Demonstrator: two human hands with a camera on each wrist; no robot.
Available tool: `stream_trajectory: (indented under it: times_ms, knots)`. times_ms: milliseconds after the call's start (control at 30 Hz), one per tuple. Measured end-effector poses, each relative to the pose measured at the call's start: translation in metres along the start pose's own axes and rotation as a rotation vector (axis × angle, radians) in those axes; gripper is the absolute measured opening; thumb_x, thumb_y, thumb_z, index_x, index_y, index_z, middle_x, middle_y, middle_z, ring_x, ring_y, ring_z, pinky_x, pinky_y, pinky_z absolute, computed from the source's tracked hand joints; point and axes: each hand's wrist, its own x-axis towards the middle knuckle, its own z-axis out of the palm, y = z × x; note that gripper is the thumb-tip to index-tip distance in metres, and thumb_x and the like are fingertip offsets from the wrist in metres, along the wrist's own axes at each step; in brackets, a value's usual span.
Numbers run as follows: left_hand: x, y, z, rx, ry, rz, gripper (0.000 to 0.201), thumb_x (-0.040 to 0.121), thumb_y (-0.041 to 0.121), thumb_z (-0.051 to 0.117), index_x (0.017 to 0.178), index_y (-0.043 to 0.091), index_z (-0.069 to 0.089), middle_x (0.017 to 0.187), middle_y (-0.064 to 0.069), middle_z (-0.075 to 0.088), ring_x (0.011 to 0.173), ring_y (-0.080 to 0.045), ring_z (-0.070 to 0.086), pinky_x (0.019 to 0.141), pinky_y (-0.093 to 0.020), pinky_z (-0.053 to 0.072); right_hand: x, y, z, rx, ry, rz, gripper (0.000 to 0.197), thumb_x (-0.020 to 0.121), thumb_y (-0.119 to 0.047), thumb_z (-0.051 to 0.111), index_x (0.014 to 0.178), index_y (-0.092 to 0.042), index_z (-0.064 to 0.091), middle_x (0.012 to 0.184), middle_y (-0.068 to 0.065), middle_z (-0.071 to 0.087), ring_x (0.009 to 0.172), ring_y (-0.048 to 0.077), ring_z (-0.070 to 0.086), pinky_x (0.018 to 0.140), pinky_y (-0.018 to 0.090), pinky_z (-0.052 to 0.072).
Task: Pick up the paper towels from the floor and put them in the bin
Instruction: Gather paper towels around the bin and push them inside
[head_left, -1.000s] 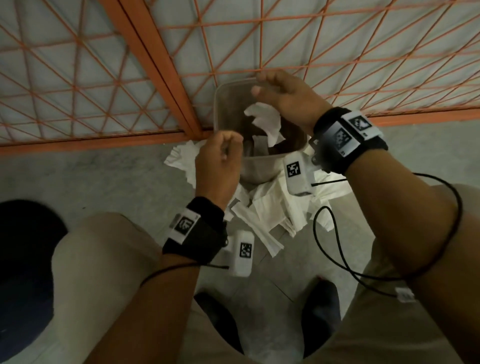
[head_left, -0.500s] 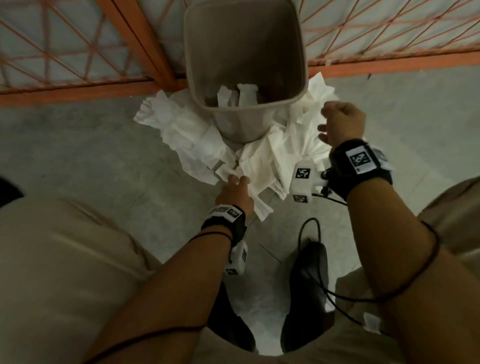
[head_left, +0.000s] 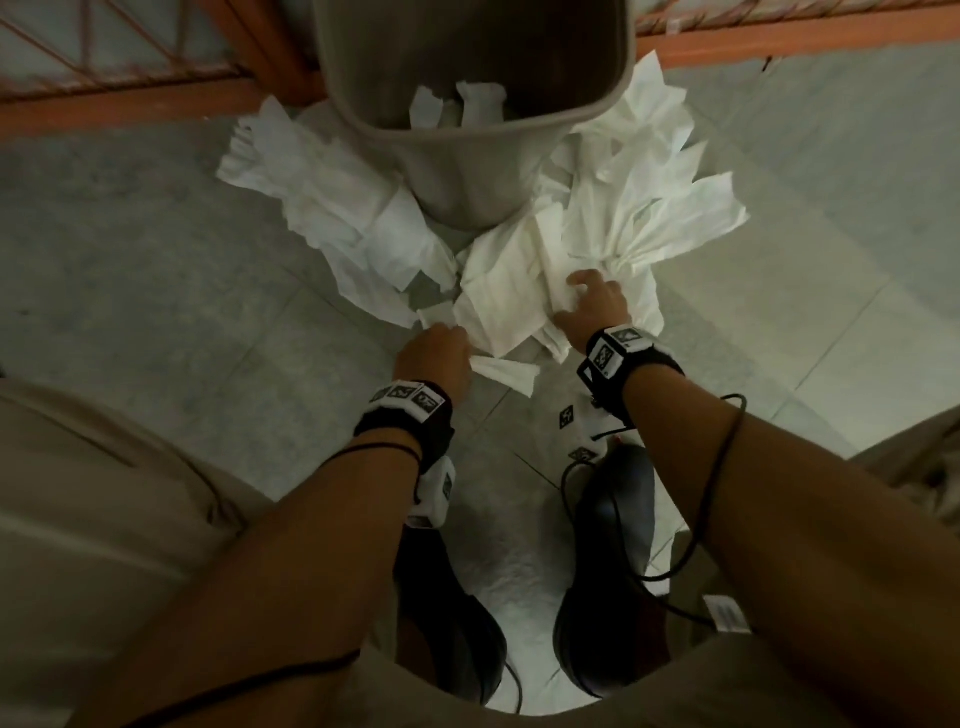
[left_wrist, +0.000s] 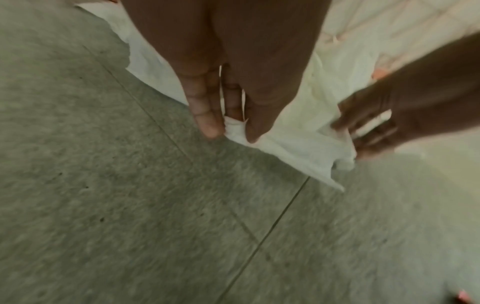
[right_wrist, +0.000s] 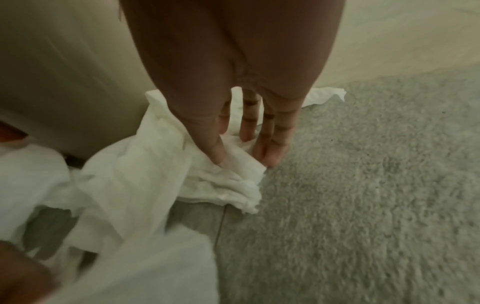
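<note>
**Both hands on the paper towels in front of the bin**

The paper towels (head_left: 498, 291) are white, thin and crumpled, with soft folds and torn, uneven edges. They lie on the floor (head_left: 156, 291) in a loose heap around the foot of the bin (head_left: 467, 150): one spread to its left, a bigger bunch to its right, and a flat, wrinkled sheet in front of it, between the two hands. A few more white pieces (head_left: 457, 106) are already inside the bin, near its front wall.

The left hand (head_left: 434, 351) is at the near left edge of the heap. In the left wrist view its thumb and fingers (left_wrist: 205, 115) pinch a small corner of one towel (left_wrist: 293, 142), and the rest of this sheet runs toward the other hand. The right hand (head_left: 592, 306) is on the right part of the heap. In the right wrist view the thumb presses into a bunched fold of towel (right_wrist: 228, 174) while the fingers (right_wrist: 275, 148) reach down behind it, so the paper is grasped between them.

The bin is grey-beige plastic, open at the top, and it stands upright against an orange metal frame (head_left: 779, 31). The floor is grey, speckled, with thin joint lines. Each wrist has a black band (head_left: 405, 415) with white printed markers, and a black cable (head_left: 711, 493) hangs from the right arm. Below are two dark shoes (head_left: 602, 571) and light beige trousers (head_left: 104, 519).
</note>
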Motion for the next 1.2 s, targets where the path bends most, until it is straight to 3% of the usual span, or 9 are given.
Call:
stream_trajectory:
  times_ms: [167, 300, 400, 533, 633, 700, 833, 1000, 1200]
  knots:
    - [-0.016, 0.019, -0.038, -0.192, 0.094, -0.022, 0.008, 0.084, 0.014, 0.057, 0.083, 0.006, 0.057, 0.095, -0.011, 0.064, 0.088, -0.028, 0.061, 0.073, -0.036, 0.05, -0.003, -0.001, -0.005, 0.019, 0.01, 0.053, 0.035, 0.084, -0.016, 0.058, 0.118, -0.021, 0.063, 0.121, 0.01, 0.065, 0.109, 0.033, 0.062, 0.087, 0.032, 0.048]
    - [-0.035, 0.037, -0.083, -0.258, 0.135, -0.01, 0.019, 0.08, 0.012, 0.056, 0.068, 0.012, 0.042, 0.075, -0.002, 0.05, 0.076, -0.025, 0.051, 0.065, -0.029, 0.034, -0.019, -0.01, -0.009, 0.211, 0.029, 0.139, 0.037, 0.083, -0.022, 0.055, 0.119, -0.024, 0.057, 0.105, 0.007, 0.06, 0.086, 0.027, 0.06, 0.085, 0.037, 0.053]
    - [-0.049, 0.04, -0.113, -0.396, 0.278, -0.025, 0.017, 0.083, 0.007, 0.049, 0.07, 0.016, 0.043, 0.07, -0.002, 0.054, 0.074, -0.025, 0.055, 0.067, -0.032, 0.044, -0.031, -0.023, -0.02, 0.351, 0.122, 0.116, 0.03, 0.083, -0.018, 0.05, 0.108, -0.013, 0.066, 0.096, 0.007, 0.065, 0.081, 0.025, 0.059, 0.075, 0.033, 0.049]
    - [-0.064, 0.048, -0.157, -0.577, 0.495, 0.057, 0.025, 0.09, 0.014, 0.051, 0.066, 0.021, 0.046, 0.059, 0.01, 0.049, 0.055, 0.0, 0.049, 0.054, -0.006, 0.035, -0.048, -0.041, -0.047, 0.541, 0.276, 0.11, 0.026, 0.071, -0.014, 0.048, 0.075, 0.004, 0.067, 0.079, 0.024, 0.072, 0.076, 0.038, 0.07, 0.07, 0.044, 0.06]
    - [-0.076, 0.054, -0.188, -0.587, 0.58, 0.13, 0.027, 0.088, 0.021, 0.06, 0.067, 0.018, 0.045, 0.061, 0.009, 0.046, 0.055, -0.003, 0.043, 0.052, -0.008, 0.035, -0.061, -0.049, -0.076, 0.616, 0.369, 0.053, 0.019, 0.078, -0.006, 0.049, 0.072, -0.003, 0.067, 0.07, 0.011, 0.062, 0.068, 0.025, 0.057, 0.053, 0.025, 0.047]
    - [-0.078, 0.055, -0.206, -0.567, 0.609, 0.189, 0.023, 0.088, 0.014, 0.059, 0.072, 0.016, 0.044, 0.071, 0.003, 0.053, 0.065, -0.007, 0.051, 0.058, -0.006, 0.038, -0.07, -0.053, -0.096, 0.679, 0.43, 0.005, 0.03, 0.081, -0.002, 0.047, 0.089, -0.013, 0.073, 0.084, 0.003, 0.064, 0.08, 0.019, 0.056, 0.06, 0.016, 0.04]
    - [-0.064, 0.064, -0.24, -0.703, 0.577, 0.285, 0.016, 0.093, 0.006, 0.051, 0.085, 0.02, 0.05, 0.111, -0.006, 0.065, 0.102, -0.013, 0.064, 0.086, -0.024, 0.053, -0.091, -0.062, -0.126, 0.838, 0.503, -0.124, 0.038, 0.067, -0.004, 0.041, 0.078, -0.023, 0.073, 0.074, 0.001, 0.065, 0.072, 0.02, 0.058, 0.064, 0.026, 0.045]
    - [-0.02, 0.084, -0.272, -0.559, 0.66, 0.327, 0.016, 0.1, 0.021, 0.044, 0.105, 0.016, 0.058, 0.08, 0.016, 0.054, 0.075, -0.011, 0.058, 0.068, -0.025, 0.047, -0.121, -0.088, -0.175, 1.026, 0.389, -0.201, 0.015, 0.077, -0.028, 0.051, 0.081, -0.014, 0.056, 0.069, 0.01, 0.038, 0.055, 0.018, 0.033, 0.046, 0.025, 0.026]
    - [0.019, 0.093, -0.278, -0.476, 0.552, 0.234, 0.018, 0.103, 0.034, 0.034, 0.098, 0.019, 0.042, 0.071, 0.007, 0.045, 0.068, -0.013, 0.048, 0.066, -0.028, 0.037, -0.118, -0.13, -0.192, 0.772, 0.374, -0.483, 0.012, 0.08, -0.018, 0.06, 0.079, -0.008, 0.055, 0.071, 0.002, 0.048, 0.068, 0.017, 0.047, 0.062, 0.032, 0.042]
